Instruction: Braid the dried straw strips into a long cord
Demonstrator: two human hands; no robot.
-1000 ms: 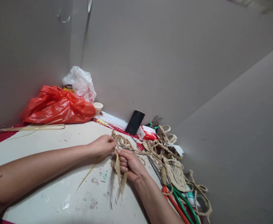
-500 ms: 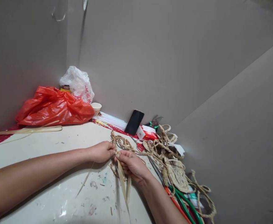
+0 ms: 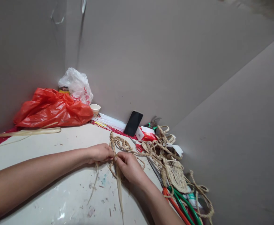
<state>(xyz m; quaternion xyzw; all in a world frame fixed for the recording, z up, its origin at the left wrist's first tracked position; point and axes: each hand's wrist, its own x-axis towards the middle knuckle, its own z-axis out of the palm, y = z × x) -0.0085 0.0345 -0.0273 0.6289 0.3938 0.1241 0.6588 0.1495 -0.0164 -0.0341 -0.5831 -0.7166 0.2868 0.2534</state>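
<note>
My left hand [image 3: 101, 153] and my right hand [image 3: 128, 166] meet at the middle of the white table [image 3: 45, 168], both pinched on pale straw strands [image 3: 119, 187] at the end of a braided straw rope [image 3: 120, 144]. Loose strand ends hang down from both hands toward me. The braid runs away from my fingers to the right into a heap of woven straw pieces [image 3: 172, 168].
A red plastic bag [image 3: 50, 107], a white plastic bag [image 3: 77, 84] and a paper cup [image 3: 95, 109] sit in the far corner. A black phone [image 3: 133, 123] leans on the wall beside a red-and-white box [image 3: 145, 134]. Long straw leaves [image 3: 26, 132] lie left. Red and green rods [image 3: 181, 204] lie at right.
My hands have drawn closer together on the strands. The loose ends now hang straighter and lower, and a strand hangs under my left hand. The view has shifted slightly.
</note>
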